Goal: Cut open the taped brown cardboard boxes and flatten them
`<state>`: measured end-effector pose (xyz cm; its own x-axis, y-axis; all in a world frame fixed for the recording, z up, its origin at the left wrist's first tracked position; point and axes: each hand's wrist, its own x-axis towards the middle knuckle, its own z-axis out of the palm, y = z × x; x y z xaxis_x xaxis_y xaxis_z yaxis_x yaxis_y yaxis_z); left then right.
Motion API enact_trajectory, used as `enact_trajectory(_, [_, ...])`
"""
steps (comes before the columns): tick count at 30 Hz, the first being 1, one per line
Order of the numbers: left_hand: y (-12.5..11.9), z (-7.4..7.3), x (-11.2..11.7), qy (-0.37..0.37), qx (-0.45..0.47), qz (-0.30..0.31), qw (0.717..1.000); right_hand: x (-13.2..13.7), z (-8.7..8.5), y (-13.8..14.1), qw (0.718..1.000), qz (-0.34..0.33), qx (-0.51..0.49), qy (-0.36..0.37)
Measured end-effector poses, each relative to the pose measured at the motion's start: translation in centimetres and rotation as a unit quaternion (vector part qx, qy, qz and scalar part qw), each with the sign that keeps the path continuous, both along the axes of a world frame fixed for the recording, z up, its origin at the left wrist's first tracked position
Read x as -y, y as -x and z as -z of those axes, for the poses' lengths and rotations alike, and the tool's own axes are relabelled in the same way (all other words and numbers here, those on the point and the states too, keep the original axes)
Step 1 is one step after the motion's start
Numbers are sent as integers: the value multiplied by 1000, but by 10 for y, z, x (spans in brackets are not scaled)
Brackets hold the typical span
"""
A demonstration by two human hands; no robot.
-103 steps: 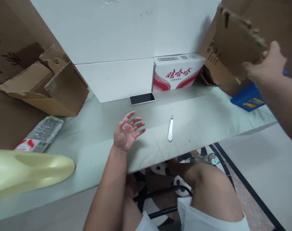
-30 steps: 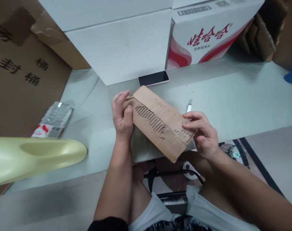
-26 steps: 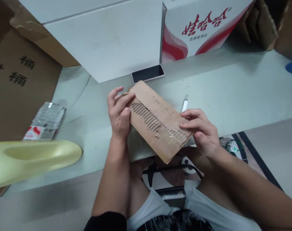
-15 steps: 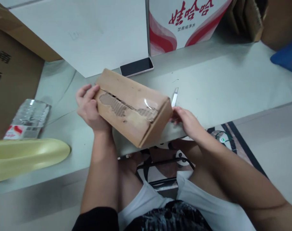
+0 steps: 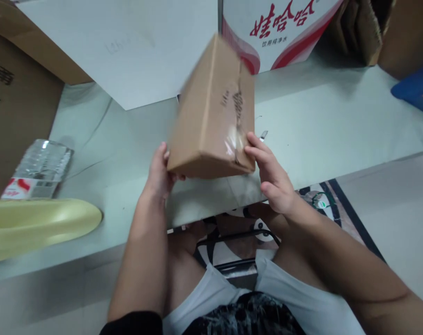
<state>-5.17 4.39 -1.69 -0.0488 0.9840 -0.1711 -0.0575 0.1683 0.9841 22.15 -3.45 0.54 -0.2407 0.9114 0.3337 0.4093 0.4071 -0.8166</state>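
A brown cardboard box (image 5: pixel 211 116) is held tilted above the table, its taped face with a torn strip and faint writing turned to the right. My left hand (image 5: pixel 161 172) grips the box's lower left corner, the fingers partly hidden beneath it. At the lower right edge, my right hand (image 5: pixel 269 170) touches the box with its fingertips, fingers stretched out and thumb apart. Just beyond that hand, the tip of a small blade-like tool (image 5: pixel 263 135) lies on the table, mostly covered by the fingers. The box also hides most of the phone behind it.
Large white cartons (image 5: pixel 128 51) and a red-and-white carton (image 5: pixel 284 32) line the back of the pale table (image 5: pixel 323 121). On the left are a clear plastic bottle (image 5: pixel 40 167) and a yellow curved object (image 5: pixel 47 225). A blue object (image 5: pixel 415 90) sits at far right.
The box has been turned and tipped up, so its torn face now points right. My left hand moved lower and rightward; my right hand left the blade-like tool's side and rose to the box.
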Motion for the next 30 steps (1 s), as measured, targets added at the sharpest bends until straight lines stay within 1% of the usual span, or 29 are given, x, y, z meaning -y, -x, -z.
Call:
enact_trajectory(2, [-4,-5,7,112,10,65,992,1,2,0,1000,27,-4,7])
enact_trajectory(3, [-5,-7,9,174,9,102,979,2,3,1,999,38,-14,3])
enact_trajectory(4, [-7,-9,10,216,-2,130,968,2,2,1,998,48,-28,-5])
enact_trajectory(6, [-9,-14,11,266,-50,185,945,3,0,1,996,67,-53,-20])
enact_trajectory(7, [-9,-16,11,264,-87,194,941,3,-1,1,995,75,-57,-23])
enact_trajectory(8, [-10,-18,10,237,-131,179,946,3,-3,1,995,80,-58,-25])
enact_trajectory(9, [-11,-21,9,182,-177,132,958,3,-5,2,995,78,-59,-27])
enact_trajectory(10, [-11,-24,9,104,-211,58,970,2,-6,2,995,70,-61,-30])
enact_trajectory(11, [-12,-27,9,10,-225,-30,974,2,-7,2,996,57,-61,-32])
enact_trajectory(12, [-14,-31,10,-89,-215,-111,966,1,-8,3,997,42,-61,-33])
enact_trajectory(13, [-16,-35,13,-179,-187,-163,952,1,-9,3,997,27,-59,-31])
enact_trajectory(14, [-20,-39,16,-258,-153,-182,937,1,-9,4,998,16,-56,-28])
enact_trajectory(15, [-24,-42,21,-323,-123,-171,923,1,-9,5,998,7,-53,-25])
enact_trajectory(17, [-32,-48,31,-401,-120,-96,903,1,-6,6,998,-3,-57,-27])
enact_trajectory(19, [-40,-50,41,-415,-188,0,890,1,-2,5,995,-13,-90,-29])
enact_trajectory(20, [-42,-50,45,-417,-231,41,878,1,0,4,993,-10,-115,-24])
enact_trajectory(21, [-43,-49,47,-416,-270,74,865,0,2,2,991,5,-132,-13])
enact_trajectory(22, [-43,-48,49,-419,-299,95,852,-1,4,0,991,32,-132,4])
enact_trajectory(23, [-42,-47,50,-426,-317,106,841,-3,5,-3,992,66,-106,29])
enact_trajectory(24, [-41,-46,50,-433,-324,106,834,-5,5,-5,992,100,-52,62])
enact_trajectory(25, [-40,-45,50,-439,-323,101,832,-7,4,-7,987,122,26,101])
enact_trajectory(26, [-39,-44,50,-445,-321,98,830,-9,3,-8,975,129,112,140])
enact_trajectory(28, [-39,-42,49,-454,-325,94,825,-12,-1,-7,940,112,256,196])
enact_trajectory(30, [-40,-40,48,-457,-333,92,820,-15,-4,-4,913,99,332,217])
